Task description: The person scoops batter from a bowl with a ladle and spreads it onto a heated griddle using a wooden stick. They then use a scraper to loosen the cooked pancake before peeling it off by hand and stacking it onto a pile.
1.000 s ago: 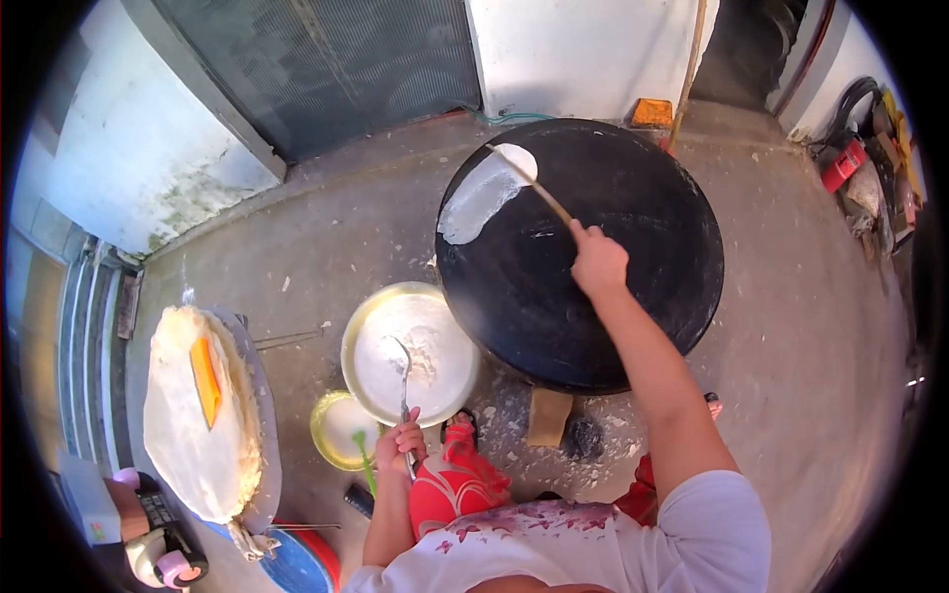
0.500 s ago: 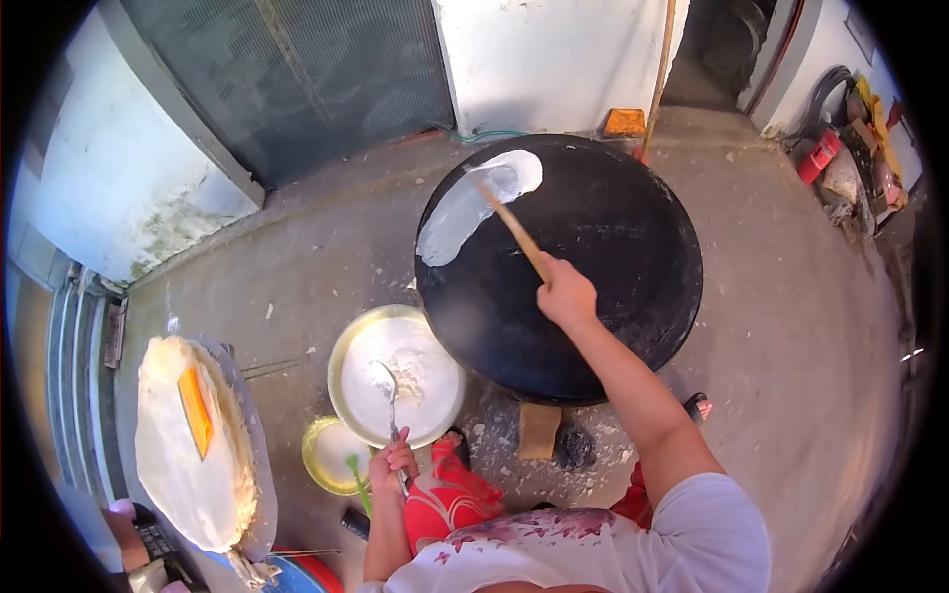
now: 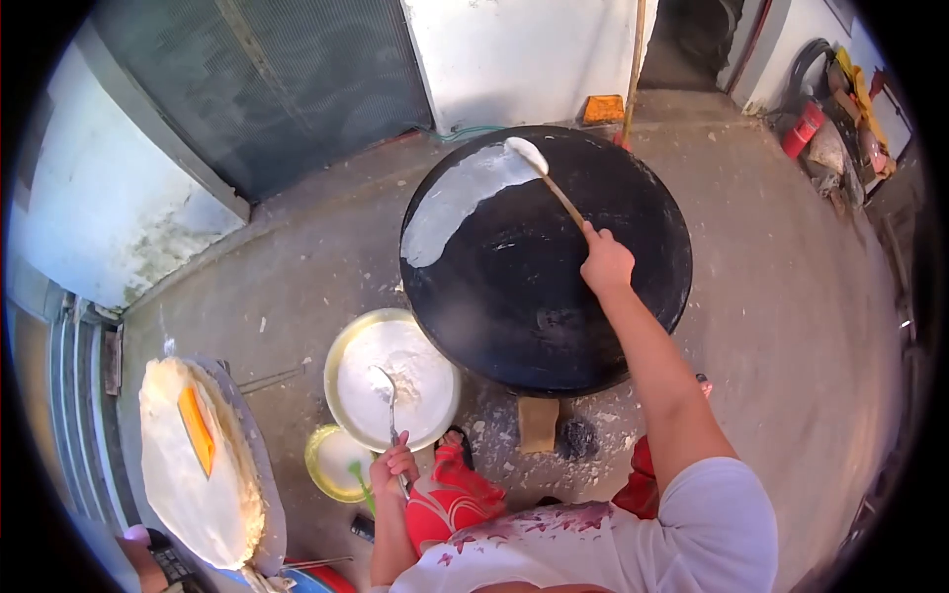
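My right hand (image 3: 607,261) is closed round the wooden handle of a batter spreader (image 3: 565,202), held over a large round black griddle (image 3: 554,287). The spreader's head is at the far side of the griddle, hidden behind a white lump of batter. A thin curved band of pale batter (image 3: 457,198) trails from there to the left edge. Near my left knee, my left hand (image 3: 393,466) grips the handle of a metal ladle (image 3: 391,407). The ladle's bowl lies over a big basin (image 3: 338,395) of white batter.
A smaller yellow-green bowl (image 3: 314,474) with a green handle in it stands beside the basin. At left, a stack of thin flatbreads (image 3: 188,474) bears an orange scraper (image 3: 197,431). Behind the griddle lean a pole and an orange object (image 3: 603,109). Clutter (image 3: 835,138) lies at far right.
My right hand has moved right with the spreader, carrying the batter lump along the griddle's far side and lengthening the pale band. My left hand still holds the ladle in place.
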A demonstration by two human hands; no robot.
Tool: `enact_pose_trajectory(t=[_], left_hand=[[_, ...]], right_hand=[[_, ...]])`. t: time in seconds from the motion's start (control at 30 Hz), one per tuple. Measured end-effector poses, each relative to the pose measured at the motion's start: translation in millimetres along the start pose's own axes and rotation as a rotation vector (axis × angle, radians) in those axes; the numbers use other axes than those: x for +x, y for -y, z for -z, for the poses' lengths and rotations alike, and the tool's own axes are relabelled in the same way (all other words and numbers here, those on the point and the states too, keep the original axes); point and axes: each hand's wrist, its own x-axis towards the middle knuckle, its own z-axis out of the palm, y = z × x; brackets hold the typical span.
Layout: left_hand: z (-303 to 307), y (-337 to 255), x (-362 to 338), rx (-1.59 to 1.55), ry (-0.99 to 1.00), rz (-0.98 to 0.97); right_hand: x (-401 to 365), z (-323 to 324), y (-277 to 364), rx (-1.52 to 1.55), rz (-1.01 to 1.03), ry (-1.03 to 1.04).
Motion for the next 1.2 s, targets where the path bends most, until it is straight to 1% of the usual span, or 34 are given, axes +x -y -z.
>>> enact_pose_trajectory(t=[0.07,0.1,0.13,0.2,0.23,0.27,0.33,0.4,0.47,0.5,0.57,0.6,0.63,0.67,0.73,0.77,0.8,0.87,0.93,0.97,1.07,1.13,1.17,1.2], left_hand=[[0.4,-3.0,-0.3,0.008,0.004,-0.002],[0.5,-2.7,1.8,0.007,0.008,-0.012],[-1.5,0.0,3.4,0.005,0.013,-0.005],[-3.7,3.3,0.7,0.018,-0.013,-0.048],[-2.8,2.9,1.8,0.022,-0.019,-0.05],[-1.2,2.3,2.5,0.02,-0.007,-0.017],[0.1,-2.9,-3.1,0.024,0.0,0.013],[0.9,-5.5,1.4,0.007,0.012,-0.002],[-1.7,-2.8,2.2,0.001,0.034,0.007],[-1.5,-3.4,2.6,0.001,0.022,-0.008],[2.4,-5.2,-0.9,0.008,-0.017,-0.027],[2.3,-4.1,-1.9,-0.014,0.004,0.019],[-0.5,-3.8,-0.7,-0.033,0.033,0.069],[-0.1,-6.5,0.0,-0.029,0.037,0.078],[4.1,-13.1,3.0,0.017,0.029,0.014],[2.1,-10.0,5.4,0.014,0.037,0.017],[-0.3,-7.2,3.3,0.03,0.036,0.003],[-0.1,-4.7,0.8,0.05,0.019,-0.017],[0.2,-4.7,-1.1,0.008,0.013,0.037],[3.1,-10.5,-2.7,0.012,0.01,0.035],[6.9,-16.6,5.1,0.047,0.041,0.023],[0.9,-10.9,1.5,0.048,-0.008,-0.063],[0.7,-11.5,2.3,0.042,-0.004,-0.039],[-0.6,-10.7,2.6,0.05,-0.01,-0.038]], right_hand=[[-2.7,-4.0,3.3,0.19,-0.123,0.03],[-12.4,-10.6,14.8,0.296,-0.089,-0.064],[-20.6,-15.1,30.5,0.249,-0.044,-0.077],[-17.3,-6.9,52.9,0.115,0.093,0.063],[-2.2,-5.5,50.8,-0.025,0.087,0.026],[19.5,-17.5,32.8,-0.122,0.032,-0.035],[24.3,-3.4,9.4,-0.058,-0.047,-0.001],[-2.5,0.6,11.4,0.084,-0.152,0.011],[-40.3,-9.3,26.2,0.176,-0.115,-0.003],[-33.2,-8.2,23.1,0.174,-0.116,-0.006],[-14.9,-7.1,6.5,0.0,-0.073,0.019],[-11.3,-4.7,-1.6,-0.087,-0.047,0.031],[-11.1,2.8,-12.7,-0.041,-0.072,0.037],[-16.1,4.1,-12.3,-0.044,-0.077,0.028],[-36.1,8.5,6.9,0.103,-0.245,0.019],[-39.2,6.3,21.9,0.14,-0.235,0.037],[-35.2,6.0,34.7,0.163,-0.12,0.063],[5.9,-57.5,22.2,0.091,0.018,-0.086],[32.6,-26.3,-0.8,0.321,-0.276,0.064],[25.3,0.2,-5.3,-0.038,-0.135,0.056],[-26.3,14.5,0.7,0.027,-0.189,0.066],[-56.6,12.7,22.8,0.078,-0.154,0.179],[-65.3,11.8,28.5,0.066,0.006,0.127],[-57.4,7.6,21.7,0.069,-0.003,0.128]])
